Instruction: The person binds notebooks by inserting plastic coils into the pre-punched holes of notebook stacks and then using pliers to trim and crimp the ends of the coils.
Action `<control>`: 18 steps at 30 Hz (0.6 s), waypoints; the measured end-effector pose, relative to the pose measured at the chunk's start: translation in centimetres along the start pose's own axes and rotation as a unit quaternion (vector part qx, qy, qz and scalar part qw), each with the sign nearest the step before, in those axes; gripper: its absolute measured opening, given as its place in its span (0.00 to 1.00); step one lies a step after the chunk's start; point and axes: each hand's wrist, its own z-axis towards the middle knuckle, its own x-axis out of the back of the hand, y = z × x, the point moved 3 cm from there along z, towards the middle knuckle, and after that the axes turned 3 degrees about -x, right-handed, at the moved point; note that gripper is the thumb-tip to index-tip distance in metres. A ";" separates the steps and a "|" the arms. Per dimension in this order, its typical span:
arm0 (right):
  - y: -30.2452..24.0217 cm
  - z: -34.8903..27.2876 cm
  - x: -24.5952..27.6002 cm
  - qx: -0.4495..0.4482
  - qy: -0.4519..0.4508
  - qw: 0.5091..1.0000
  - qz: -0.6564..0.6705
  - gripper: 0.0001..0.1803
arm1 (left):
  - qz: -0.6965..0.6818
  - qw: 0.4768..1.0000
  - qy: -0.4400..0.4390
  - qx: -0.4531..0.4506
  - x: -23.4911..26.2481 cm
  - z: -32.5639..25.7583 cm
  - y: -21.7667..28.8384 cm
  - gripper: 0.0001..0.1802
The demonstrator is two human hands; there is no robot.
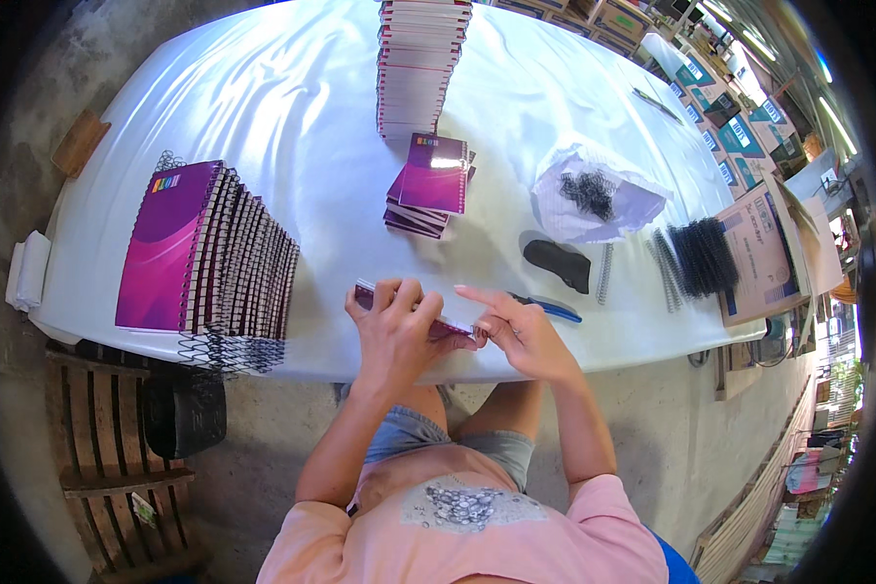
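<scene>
Hands at a notebook on the near edge of a white tabletop [292, 88].

The left hand [394, 326] lies curled over a purple notebook [438, 326], fingers closed on its upper edge, pinning it just at the tabletop's front rim; the right hand [516, 331] touches the notebook's right end with thumb and bent fingers, forefinger stretched out leftward. Just right of the right hand lie blue-handled pliers [553, 309], and beyond them a black pouch [558, 263]. To the left stands a row of bound purple notebooks [204, 253] with loose wire coils [229, 352] at its near end. Farther back sit a small pile of notebooks [428, 190] and a tall stack [420, 63]. To the right, a plastic bag [594, 204] holds black coils, near a bundle of black coils [703, 255] beside a cardboard box [764, 248].
</scene>
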 end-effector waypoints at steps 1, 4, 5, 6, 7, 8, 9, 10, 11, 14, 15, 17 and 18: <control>-0.1 0.0 -0.1 0.013 0.018 1.000 0.005 0.26 | -0.001 1.000 0.000 -0.001 0.1 0.0 0.1 0.28; -0.4 -0.6 0.1 -0.133 -0.015 0.989 0.071 0.28 | -0.002 1.000 -0.005 -0.007 0.1 -0.1 -0.1 0.27; -0.4 -0.8 -0.1 -0.131 -0.017 0.989 0.071 0.28 | -0.015 1.000 0.001 -0.019 0.2 -0.3 -0.2 0.25; -0.3 -1.3 -0.1 -0.108 0.029 0.991 0.067 0.25 | -0.027 0.999 0.007 -0.032 0.3 -0.4 -0.4 0.24; 0.1 -1.6 -0.2 -0.097 0.051 0.992 0.066 0.23 | -0.025 0.999 0.008 -0.031 0.3 -0.7 -0.6 0.24; 0.4 -2.0 -0.2 -0.086 0.074 0.992 0.063 0.21 | -0.026 0.999 0.018 -0.031 0.1 -1.1 -0.8 0.23; 0.8 -2.3 -0.1 -0.023 0.104 0.994 0.003 0.19 | -0.026 0.999 0.028 -0.032 0.1 -1.2 -0.8 0.21; 0.8 -2.5 0.0 0.040 0.134 0.989 -0.056 0.17 | -0.027 0.999 0.028 -0.032 0.1 -1.3 -0.8 0.21; 0.7 -2.6 -0.1 0.038 0.135 0.988 -0.057 0.17 | -0.031 0.999 0.026 -0.035 0.3 -1.2 -0.7 0.20; -0.2 -2.8 0.1 0.048 0.145 0.985 -0.077 0.11 | -0.042 0.998 0.025 -0.038 0.1 -1.0 -0.7 0.19; 0.0 -2.5 0.0 -0.038 0.075 0.995 -0.054 0.11 | -0.045 0.998 0.027 -0.036 0.1 -1.0 -0.9 0.19; 0.8 -2.0 0.3 -0.123 0.005 0.992 -0.029 0.12 | -0.051 0.998 0.015 -0.038 0.3 -0.9 -1.0 0.19; 1.7 -1.6 1.1 -0.088 0.021 0.995 -0.043 0.13 | -0.058 0.998 0.003 -0.040 0.4 -0.8 -1.1 0.19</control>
